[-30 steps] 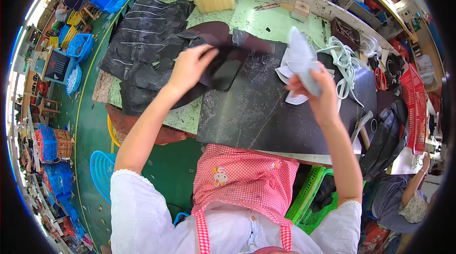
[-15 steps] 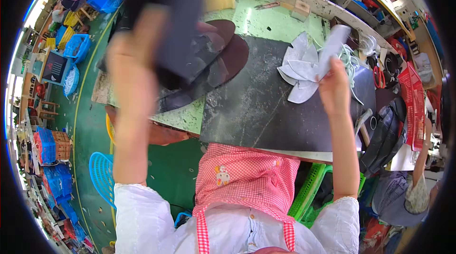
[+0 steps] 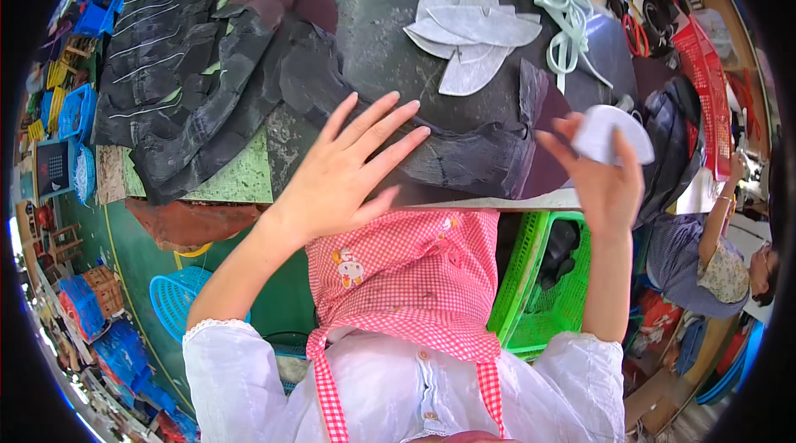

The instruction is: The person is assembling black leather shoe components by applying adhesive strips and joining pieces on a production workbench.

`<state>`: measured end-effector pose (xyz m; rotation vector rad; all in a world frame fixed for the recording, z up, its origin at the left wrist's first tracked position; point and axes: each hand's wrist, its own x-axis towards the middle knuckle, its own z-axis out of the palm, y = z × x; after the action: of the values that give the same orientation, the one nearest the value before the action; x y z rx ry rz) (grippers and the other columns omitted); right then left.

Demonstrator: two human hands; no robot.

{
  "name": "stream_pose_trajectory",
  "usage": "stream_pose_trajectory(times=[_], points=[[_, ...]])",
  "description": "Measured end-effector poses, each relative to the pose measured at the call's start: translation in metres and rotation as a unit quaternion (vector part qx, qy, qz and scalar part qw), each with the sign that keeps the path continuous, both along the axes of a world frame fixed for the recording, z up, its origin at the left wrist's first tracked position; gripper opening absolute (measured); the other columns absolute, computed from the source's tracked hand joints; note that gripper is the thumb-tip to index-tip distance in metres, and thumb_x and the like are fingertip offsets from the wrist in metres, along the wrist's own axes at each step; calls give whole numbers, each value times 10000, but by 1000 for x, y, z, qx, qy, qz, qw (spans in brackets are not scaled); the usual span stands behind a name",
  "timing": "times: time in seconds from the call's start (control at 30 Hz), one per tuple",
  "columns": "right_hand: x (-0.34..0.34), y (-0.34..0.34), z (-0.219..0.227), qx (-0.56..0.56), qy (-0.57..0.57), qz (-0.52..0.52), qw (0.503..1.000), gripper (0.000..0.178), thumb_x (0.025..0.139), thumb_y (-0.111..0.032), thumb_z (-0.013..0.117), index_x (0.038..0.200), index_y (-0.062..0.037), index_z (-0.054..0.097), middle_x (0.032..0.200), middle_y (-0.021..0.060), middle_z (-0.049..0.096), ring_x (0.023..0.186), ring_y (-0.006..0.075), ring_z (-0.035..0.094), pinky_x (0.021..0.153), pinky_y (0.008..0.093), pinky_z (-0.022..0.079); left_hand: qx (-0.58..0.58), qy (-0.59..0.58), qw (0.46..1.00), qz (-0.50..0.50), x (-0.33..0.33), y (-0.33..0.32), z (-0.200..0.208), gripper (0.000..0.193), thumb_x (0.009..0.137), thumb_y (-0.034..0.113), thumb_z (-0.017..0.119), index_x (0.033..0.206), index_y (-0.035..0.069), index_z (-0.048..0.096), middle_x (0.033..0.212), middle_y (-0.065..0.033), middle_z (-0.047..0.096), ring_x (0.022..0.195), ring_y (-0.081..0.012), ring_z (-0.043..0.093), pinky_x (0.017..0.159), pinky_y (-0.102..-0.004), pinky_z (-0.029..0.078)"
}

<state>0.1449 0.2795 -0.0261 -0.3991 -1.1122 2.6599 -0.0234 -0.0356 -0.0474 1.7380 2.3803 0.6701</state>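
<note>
A worker's left hand (image 3: 344, 174) lies flat, fingers (image 3: 377, 124) spread wide and pointing up and to the right, on a dark leather piece (image 3: 464, 157) spread along the near edge of the green-topped workbench (image 3: 240, 178). The piece runs long from the palm toward the right hand, so its far end sits closer to that hand than to the left. The right hand (image 3: 601, 174) hovers just off that end, its thumb and fingers pinching a pale grey cut shape (image 3: 612, 135) held clear of the surface. Beyond the fingertips, across a bare stretch of the black mat (image 3: 373, 37), rests a fan of grey cutouts (image 3: 468, 33); left of the spread fingers a heap of dark leather strips (image 3: 178, 87) crowds the bench. The table edge runs just under both wrists, above a red checked apron (image 3: 398, 269).
</note>
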Motion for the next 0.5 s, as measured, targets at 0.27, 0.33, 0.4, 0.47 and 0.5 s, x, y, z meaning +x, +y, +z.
stream_pose_trajectory(times=[0.27, 0.33, 0.4, 0.47, 0.5], points=[[1, 20, -31, 34, -59, -32, 997, 345, 1047, -216, 511, 1243, 55, 596, 1266, 213, 671, 1321, 418, 573, 1128, 674, 424, 118, 121, 985, 33, -16, 10, -9, 491, 779, 72, 687, 1255, 178, 753, 1251, -28, 743, 929, -171, 728, 752, -310, 539], [4, 38, -34, 33, -61, -52, 996, 327, 1052, -214, 515, 1237, 40, 605, 1278, 213, 665, 1314, 432, 574, 1127, 680, 422, 148, 132, 979, 56, -5, 27, -9, 472, 794, 70, 679, 1246, 183, 760, 1203, -21, 759, 833, -151, 712, 687, -289, 522], [-1, 47, -22, 27, -64, -58, 996, 286, 1048, -200, 559, 1237, 8, 611, 1201, 156, 702, 1199, 316, 652, 1126, 594, 454, 131, 114, 982, 75, 17, 33, -16, 494, 815, 138, 701, 1307, 178, 726, 1323, -59, 708, 940, -173, 698, 743, -304, 526], [7, 77, -22, 71, -10, -58, 996, 252, 1054, -219, 589, 1182, -12, 653, 1115, 123, 719, 1065, 270, 689, 1012, 494, 515, 50, 91, 993, 49, 48, 31, -10, 591, 813, 290, 754, 1385, 172, 665, 1493, -141, 568, 1218, -272, 611, 931, -388, 503], [13, 76, -17, 83, -41, -109, 990, 228, 1055, -224, 610, 1110, -17, 689, 1057, 95, 719, 945, 224, 689, 912, 425, 515, 48, -7, 998, 33, 54, 21, -1, 674, 823, 376, 774, 1433, 141, 611, 1583, -196, 438, 1386, -354, 469, 1076, -465, 418]])
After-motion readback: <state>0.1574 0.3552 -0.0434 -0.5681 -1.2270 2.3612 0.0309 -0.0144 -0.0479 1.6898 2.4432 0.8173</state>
